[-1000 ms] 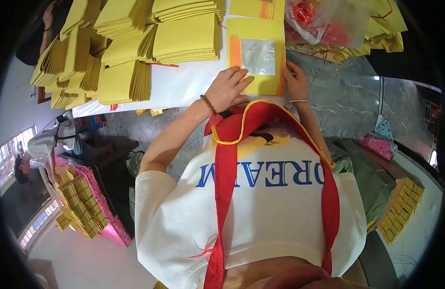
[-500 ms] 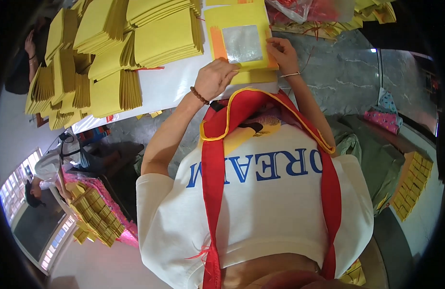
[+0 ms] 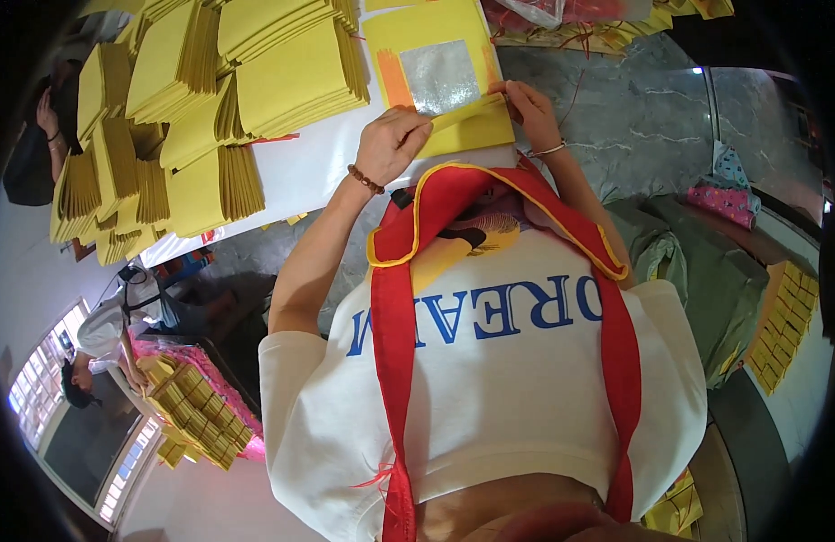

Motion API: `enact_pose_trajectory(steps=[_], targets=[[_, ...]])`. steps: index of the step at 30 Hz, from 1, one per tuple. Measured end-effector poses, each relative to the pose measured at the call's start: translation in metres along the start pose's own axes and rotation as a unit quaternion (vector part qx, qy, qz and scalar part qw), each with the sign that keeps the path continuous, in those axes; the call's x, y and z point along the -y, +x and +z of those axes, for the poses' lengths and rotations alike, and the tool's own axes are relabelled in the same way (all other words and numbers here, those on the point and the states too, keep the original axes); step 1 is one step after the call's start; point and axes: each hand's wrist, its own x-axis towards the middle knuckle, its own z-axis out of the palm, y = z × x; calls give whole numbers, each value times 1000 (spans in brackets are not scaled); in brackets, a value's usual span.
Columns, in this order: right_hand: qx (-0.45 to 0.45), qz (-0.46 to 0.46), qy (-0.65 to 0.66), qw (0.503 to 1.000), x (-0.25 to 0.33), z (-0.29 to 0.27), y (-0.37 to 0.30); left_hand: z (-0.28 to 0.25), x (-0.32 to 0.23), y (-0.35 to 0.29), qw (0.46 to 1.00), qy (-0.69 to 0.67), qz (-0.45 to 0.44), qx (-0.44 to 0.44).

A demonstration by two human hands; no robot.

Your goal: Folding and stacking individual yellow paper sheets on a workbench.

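A yellow paper sheet (image 3: pixel 436 29) lies before me at the table's near edge. It bears a silver foil square (image 3: pixel 442 77) and an orange band (image 3: pixel 393 79) at its left. My left hand (image 3: pixel 395 140) is closed at the sheet's near left corner, thumb against curled fingers. At the opposite corner my right hand (image 3: pixel 530 110) pinches the paper. Between them the near edge is lifted and turned back in a narrow strip (image 3: pixel 472 110). More yellow paper (image 3: pixel 476 134) shows beneath, between the strip and me.
Tall bundles of folded yellow paper (image 3: pixel 300 81) crowd the white table (image 3: pixel 300 167) on the left. Clear plastic and red material (image 3: pixel 562 14) lie at the far right. Another person (image 3: pixel 101 321) is at the lower left beside stacked yellow bundles (image 3: pixel 196 406). A hand (image 3: pixel 47 113) shows at the far left.
The near edge of the sheet has come up and over, away from me, baring the yellow paper underneath. Both hands stay at its corners. The whole view has shifted slightly.
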Motion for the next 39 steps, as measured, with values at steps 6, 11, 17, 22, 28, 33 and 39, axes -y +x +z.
enact_pose_trajectory(steps=[6, 11, 17, 22, 28, 33, 39], targets=[[-8, 5, 9, 1000, -5, -1, 4, -1, 2, 3, 999, -21, -23, 22], [-12, 8, -3, 1000, -5, -3, 4, -1, 3, 4, 999, -30, -33, 30], [11, -17, 13, 1000, 0, -1, 0, 2, 6, 3, 992, -69, -107, 6], [57, -22, -154, 986, -3, -9, 5, -2, 6, 6, 972, -96, -204, 65], [67, -60, -13, 996, -19, -9, 14, -22, -3, -3, 999, 12, 47, -18], [96, -47, -54, 993, -11, -20, 14, -15, 16, -10, 987, 134, 74, -44], [46, -372, -456, 807, 42, -1, -3, -33, -5, -16, 974, 179, 128, -58]])
